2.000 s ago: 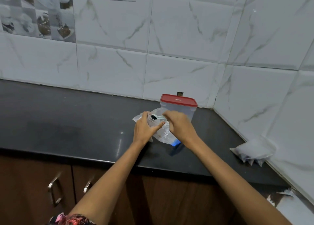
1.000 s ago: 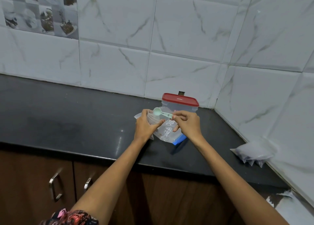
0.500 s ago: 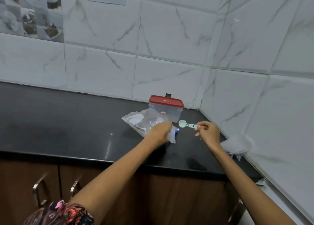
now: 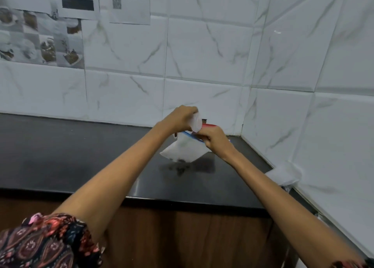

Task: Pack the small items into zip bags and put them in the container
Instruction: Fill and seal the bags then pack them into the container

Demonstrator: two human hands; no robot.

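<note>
Left hand [image 4: 180,116], right hand [image 4: 214,139] both pinch clear plastic zip bag [image 4: 183,149], blue strip; press along strip evenly, keep contents low.

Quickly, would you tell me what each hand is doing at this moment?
Left hand: closed, gripping the top of the zip bag, held above the counter.
Right hand: closed, pinching the bag's blue zip strip.
</note>
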